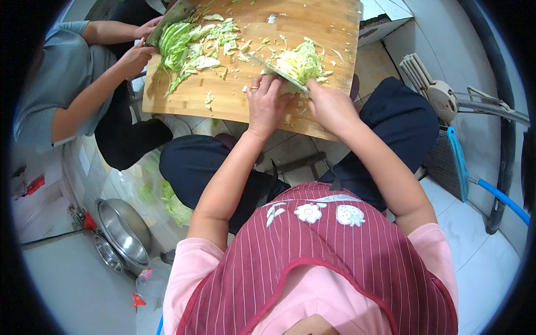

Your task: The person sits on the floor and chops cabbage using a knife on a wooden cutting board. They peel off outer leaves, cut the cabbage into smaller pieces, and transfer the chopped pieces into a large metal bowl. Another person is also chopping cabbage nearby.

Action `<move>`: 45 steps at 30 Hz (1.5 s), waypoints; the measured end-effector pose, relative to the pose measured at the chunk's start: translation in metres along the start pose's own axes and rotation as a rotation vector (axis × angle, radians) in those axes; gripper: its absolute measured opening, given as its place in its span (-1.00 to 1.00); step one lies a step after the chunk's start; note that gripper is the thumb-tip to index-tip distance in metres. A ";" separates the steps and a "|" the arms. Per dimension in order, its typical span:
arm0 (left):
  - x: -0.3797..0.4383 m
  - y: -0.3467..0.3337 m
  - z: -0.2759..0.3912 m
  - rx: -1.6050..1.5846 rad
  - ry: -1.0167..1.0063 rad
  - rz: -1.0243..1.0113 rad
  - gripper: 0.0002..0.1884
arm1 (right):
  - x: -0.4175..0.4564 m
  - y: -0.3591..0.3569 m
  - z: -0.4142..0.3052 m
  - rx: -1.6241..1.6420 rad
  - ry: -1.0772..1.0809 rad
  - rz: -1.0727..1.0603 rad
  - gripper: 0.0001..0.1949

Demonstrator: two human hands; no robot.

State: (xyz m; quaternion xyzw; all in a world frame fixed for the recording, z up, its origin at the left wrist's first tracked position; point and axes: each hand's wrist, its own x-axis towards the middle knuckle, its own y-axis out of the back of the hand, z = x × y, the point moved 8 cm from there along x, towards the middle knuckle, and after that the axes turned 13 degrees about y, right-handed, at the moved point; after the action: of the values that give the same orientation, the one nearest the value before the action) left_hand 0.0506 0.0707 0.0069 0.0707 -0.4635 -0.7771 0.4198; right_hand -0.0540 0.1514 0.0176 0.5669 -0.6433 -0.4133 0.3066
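Observation:
My right hand [333, 102] grips the handle of a kitchen knife [280, 73], its blade slanting up and to the left over a wooden cutting board [234, 98]. Against the near side of the blade, my left hand [267, 98] has its fingers bent over a pale piece of cabbage, mostly hidden beneath them. Just beyond the blade lies a heap of shredded cabbage [303, 60], yellow-white and light green. Loose shreds are scattered about the board.
On the left, a co-worker's hands [140, 56] hold a cleaver [169, 21] beside greener sliced cabbage [178, 42]. Metal basins [125, 228] and a plastic bag with cabbage [171, 205] are at lower left. A blue-edged broom or dustpan [456, 163] and a folded fan-like device [439, 98] stand right.

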 end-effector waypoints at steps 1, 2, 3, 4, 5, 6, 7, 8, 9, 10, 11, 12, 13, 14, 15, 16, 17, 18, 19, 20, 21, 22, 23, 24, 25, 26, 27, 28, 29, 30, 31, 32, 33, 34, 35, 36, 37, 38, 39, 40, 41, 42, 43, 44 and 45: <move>0.002 -0.002 0.000 -0.014 -0.015 0.006 -0.58 | 0.011 -0.012 0.013 -0.002 -0.028 0.016 -0.85; 0.005 -0.005 0.001 -0.030 -0.030 0.009 -0.58 | 0.021 -0.017 0.018 0.025 -0.009 0.015 -0.83; 0.004 -0.005 -0.001 -0.034 -0.027 0.005 -0.58 | 0.025 -0.016 0.017 0.034 0.004 0.009 -0.81; 0.003 -0.005 -0.002 -0.039 -0.024 0.000 -0.58 | 0.027 -0.014 0.017 0.043 0.017 0.002 -0.79; 0.003 -0.005 -0.003 -0.045 -0.022 -0.004 -0.57 | 0.027 -0.010 0.018 0.051 0.029 -0.004 -0.77; 0.003 -0.002 -0.005 -0.040 -0.011 0.015 -0.57 | 0.018 0.000 0.007 0.059 0.062 -0.019 -0.75; 0.002 0.001 -0.005 -0.037 0.003 0.028 -0.57 | 0.007 0.008 -0.002 0.056 0.050 -0.044 -0.75; -0.002 0.003 -0.005 -0.034 0.011 0.029 -0.56 | -0.005 0.015 -0.011 0.060 0.027 -0.067 -0.75; -0.001 0.002 -0.005 -0.031 0.009 0.031 -0.56 | -0.011 0.022 -0.012 0.053 -0.008 -0.072 -0.76; -0.001 0.001 -0.004 -0.027 0.007 0.033 -0.57 | -0.011 0.014 -0.007 0.050 -0.044 -0.066 -0.76; -0.001 0.001 -0.004 -0.023 0.006 0.036 -0.57 | -0.004 -0.001 -0.001 0.063 -0.033 -0.051 -0.76; 0.002 -0.002 0.000 -0.035 -0.008 0.021 -0.57 | 0.008 -0.015 0.015 0.067 -0.038 -0.022 -0.76; 0.002 -0.002 0.000 -0.036 -0.012 0.015 -0.57 | 0.020 -0.017 0.021 0.073 -0.027 0.002 -0.76; 0.004 -0.004 0.000 -0.039 -0.016 0.010 -0.57 | 0.024 -0.020 0.027 0.079 -0.024 -0.001 -0.76; 0.001 -0.005 -0.001 -0.040 -0.009 -0.002 -0.57 | 0.019 -0.017 0.022 0.091 -0.015 0.000 -0.76; 0.000 -0.004 -0.004 -0.036 0.008 0.001 -0.57 | 0.013 -0.005 0.012 0.099 0.012 -0.003 -0.76; -0.001 -0.003 -0.007 -0.032 0.026 0.005 -0.57 | 0.006 0.008 0.000 0.107 0.038 -0.006 -0.75; -0.005 -0.001 -0.008 -0.018 0.033 0.023 -0.58 | -0.006 0.022 -0.012 0.075 0.033 -0.021 -0.74; -0.003 -0.001 -0.006 -0.008 0.025 0.037 -0.58 | -0.012 0.024 -0.014 0.060 -0.013 -0.069 -0.74; -0.003 -0.001 -0.006 0.004 0.019 0.052 -0.58 | -0.017 0.024 -0.014 0.046 -0.059 -0.118 -0.74; -0.003 -0.001 -0.006 -0.005 0.019 0.047 -0.58 | -0.021 0.023 -0.011 0.030 -0.111 -0.159 -0.74; -0.004 -0.001 -0.006 -0.015 0.017 0.037 -0.57 | -0.015 0.010 -0.006 0.038 -0.093 -0.117 -0.77; -0.001 -0.003 -0.002 -0.031 0.001 0.028 -0.57 | 0.000 -0.011 0.009 0.040 -0.084 -0.063 -0.79; 0.001 -0.005 -0.002 -0.040 -0.009 0.032 -0.57 | 0.014 -0.021 0.020 0.041 -0.072 -0.009 -0.81; 0.001 -0.005 -0.002 -0.049 -0.014 0.038 -0.57 | 0.024 -0.019 0.023 0.061 -0.042 -0.001 -0.81; 0.001 -0.007 -0.001 -0.059 -0.020 0.044 -0.57 | 0.031 -0.016 0.025 0.081 -0.013 0.007 -0.81; 0.001 -0.008 -0.001 -0.072 -0.023 0.039 -0.57 | 0.033 -0.016 0.026 0.103 0.018 0.007 -0.81; -0.001 -0.006 -0.005 -0.073 -0.006 0.050 -0.57 | 0.029 -0.005 0.017 0.118 0.023 0.000 -0.81; -0.003 -0.005 -0.009 -0.075 0.011 0.062 -0.57 | 0.021 0.008 0.007 0.117 0.032 -0.006 -0.82; -0.007 -0.001 -0.010 -0.077 0.025 0.070 -0.57 | 0.007 0.021 -0.006 0.121 0.040 -0.019 -0.82; -0.004 0.001 -0.007 -0.080 0.028 0.072 -0.58 | -0.004 0.027 -0.014 0.128 0.038 -0.023 -0.82; -0.004 0.004 -0.006 -0.082 0.030 0.073 -0.58 | -0.011 0.022 -0.016 0.059 0.024 -0.045 -0.83; -0.004 0.004 -0.005 -0.073 0.027 0.067 -0.58 | -0.008 0.013 -0.011 0.073 0.014 -0.030 -0.83; -0.005 0.002 -0.003 -0.070 0.017 0.055 -0.58 | 0.001 -0.004 -0.001 0.086 -0.004 -0.013 -0.83; 0.000 -0.002 0.000 -0.072 -0.001 0.050 -0.58 | 0.013 -0.015 0.012 0.090 -0.023 0.013 -0.83; 0.001 -0.001 0.000 -0.091 -0.008 0.044 -0.58 | 0.024 -0.018 0.013 0.109 -0.016 0.023 -0.83; 0.002 -0.001 0.000 -0.111 -0.016 0.039 -0.58 | 0.028 -0.017 0.017 0.129 0.000 0.020 -0.82; 0.003 -0.001 0.000 -0.132 -0.024 0.032 -0.58 | 0.030 -0.014 0.023 0.147 0.016 0.017 -0.82; 0.003 -0.001 -0.001 -0.132 -0.025 0.040 -0.59 | 0.031 -0.011 0.023 0.168 0.038 0.000 -0.82; -0.001 0.002 -0.005 -0.123 -0.009 0.059 -0.59 | 0.022 0.000 0.009 0.126 0.066 -0.010 -0.82; -0.005 0.004 -0.009 -0.115 0.006 0.078 -0.60 | 0.013 0.010 -0.001 0.114 0.063 -0.026 -0.80; -0.009 0.005 -0.009 -0.114 0.024 0.075 -0.60 | -0.001 0.017 -0.010 0.104 0.050 -0.046 -0.77; -0.007 0.007 -0.007 -0.111 0.033 0.070 -0.60 | -0.010 0.024 -0.018 0.096 0.034 -0.056 -0.75; -0.007 0.008 -0.008 -0.106 0.042 0.066 -0.61 | -0.015 0.022 -0.021 0.056 -0.043 -0.136 -0.72; -0.007 0.007 -0.007 -0.103 0.030 0.071 -0.61 | -0.010 0.011 -0.014 0.065 -0.048 -0.104 -0.73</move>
State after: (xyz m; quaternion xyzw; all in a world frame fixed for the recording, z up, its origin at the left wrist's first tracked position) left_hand 0.0625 0.0694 0.0072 0.0444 -0.4189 -0.7833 0.4572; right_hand -0.0455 0.1590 0.0341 0.5990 -0.6333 -0.4212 0.2505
